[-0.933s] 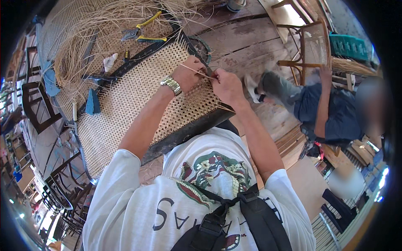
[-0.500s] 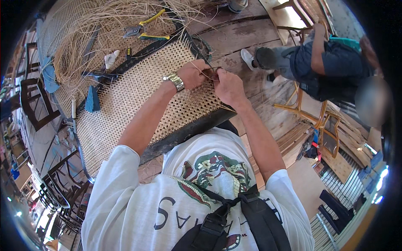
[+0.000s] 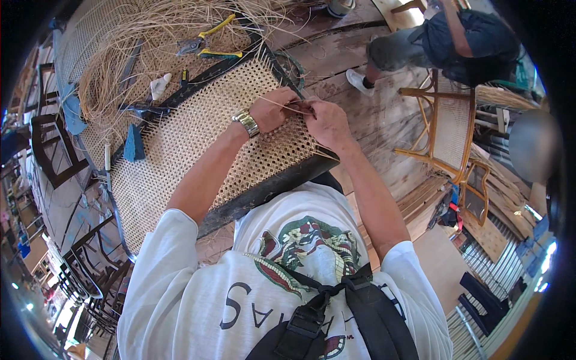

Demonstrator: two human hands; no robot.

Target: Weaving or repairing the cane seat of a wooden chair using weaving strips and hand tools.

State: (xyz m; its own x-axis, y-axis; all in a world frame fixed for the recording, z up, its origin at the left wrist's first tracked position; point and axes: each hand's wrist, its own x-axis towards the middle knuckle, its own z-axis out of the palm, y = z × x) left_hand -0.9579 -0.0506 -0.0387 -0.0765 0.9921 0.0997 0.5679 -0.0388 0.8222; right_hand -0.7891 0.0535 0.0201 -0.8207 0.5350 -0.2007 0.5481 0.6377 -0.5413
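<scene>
A woven cane panel [image 3: 198,141] in a dark frame lies in front of me. At its far right edge both hands meet, fingertips nearly touching. My left hand [image 3: 273,110], with a metal watch on the wrist, is closed in a pinch over the edge of the weave. Facing it, my right hand [image 3: 329,125] pinches a thin cane strand [image 3: 312,109]. The fingertips and the strand's ends are partly hidden. Loose strand ends stick out along the panel's right side.
Beyond the panel lie a heap of loose cane strands [image 3: 114,66], yellow-handled pruning shears [image 3: 193,45], a blue wedge [image 3: 134,144] and a crumpled white piece [image 3: 159,87]. At right, a person [image 3: 462,45] stands by a wooden chair [image 3: 450,129]. Dark chair frames [image 3: 55,150] stand left.
The person at right has shifted toward the top of the view, uncovering more of the chair. My hands have moved only slightly and stay at the panel's right edge.
</scene>
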